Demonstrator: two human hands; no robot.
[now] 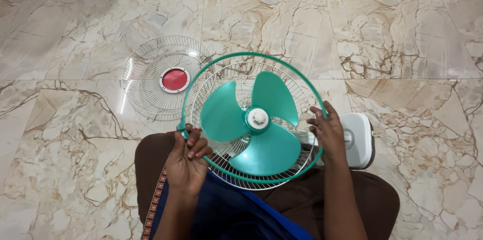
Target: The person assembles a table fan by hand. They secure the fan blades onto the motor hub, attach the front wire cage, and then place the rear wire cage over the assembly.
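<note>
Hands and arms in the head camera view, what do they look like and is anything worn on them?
Both are bare: the left hand and right hand wear no gloves, and no rings, watch or bangles show. The forearms are uncovered, with no sleeves in view. Fingernails on the left hand look short with a pinkish tint. No marks or bandages are visible.

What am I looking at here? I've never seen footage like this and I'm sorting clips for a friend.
The picture comes from a camera worn on a person's head, looking down at their own hands and lap. The left hand pinches a green rim ring by its clasp; the right hand grips the ring's other side. Inside sit a three-bladed green fan blade and the white rear wire guard, on a white fan base. The front wire guard, with a red centre, lies apart on the marble floor.
</note>
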